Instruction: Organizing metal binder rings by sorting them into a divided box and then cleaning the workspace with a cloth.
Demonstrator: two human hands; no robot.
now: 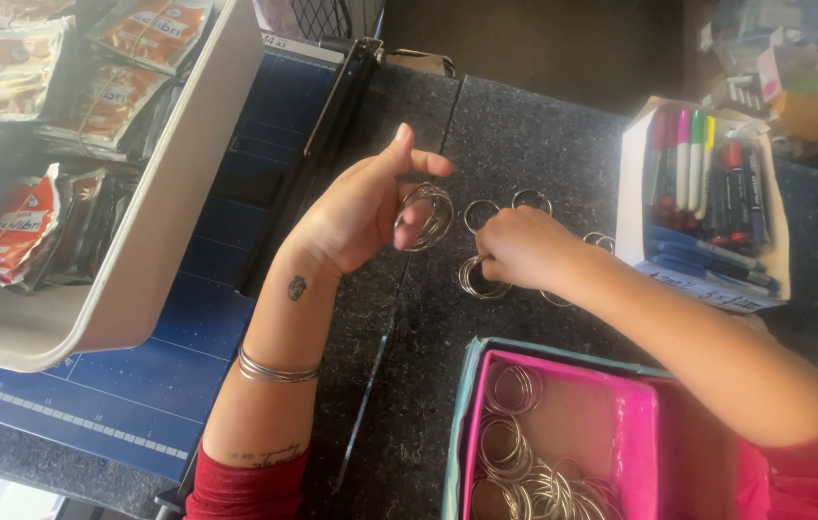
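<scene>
Holding a small stack of silver metal binder rings (425, 217) looped over its fingers, the left hand (363, 207) is raised above the dark speckled stone counter (525, 125), thumb up and fingers curled through the rings. The right hand (522, 247) is closed, knuckles up, pinching another silver ring (479, 279) that lies on the counter just below it. More loose silver rings (481, 214) lie flat on the stone between and beyond the two hands.

Nearest the camera, a pink-lined cardboard box with a teal outer wall (642, 404) holds a heap of the same rings. To the right, an open white cardboard box (633, 193) is packed with marker pens in pink, green, red, black and blue.

On the left, a large pale grey plastic tray (178, 183) holds flat foil sachets with orange-red and white labels (14, 226), stacked in rows. Under the tray lies a blue paper trimmer board with white grid marks (139, 385), its black cutting arm (337, 101) running along the right edge.

Beyond the counter the room is dim; a cluttered pile of small coloured packages (775, 67) sits at the upper right.
</scene>
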